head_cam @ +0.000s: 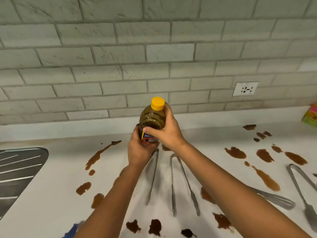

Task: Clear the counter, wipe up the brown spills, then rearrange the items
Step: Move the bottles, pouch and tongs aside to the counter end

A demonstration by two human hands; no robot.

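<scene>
Dark brown spills (pixel 155 227) are seen along the near edge of the white bench (pixel 54 186), with more splashes spread to the left and right. Above them, a bottle (pixel 151 123) of brownish liquid with a yellow cap (pixel 157 103) is held upright off the bench, in the middle of the scene, before the grey tiled wall. The left hand (pixel 139 150) is wrapped round the labelled lower part, its fingers curled behind the bottle; the right hand (pixel 167 130) is closed over the shoulder, thumb laid across the front. The two-handed hold appears meant to steady the bottle as it is carried clear of the mess. Metal tongs (pixel 181 182) are left lying beneath the forearms, a second pair of tongs (pixel 301 186) and a slotted spatula (pixel 277 200) at the right. A steel drainer (pixel 18 169) is seen at the left, a coloured pack (pixel 311 115) far right. Clearing is judged to have barely begun; no wiping is yet evident.
</scene>
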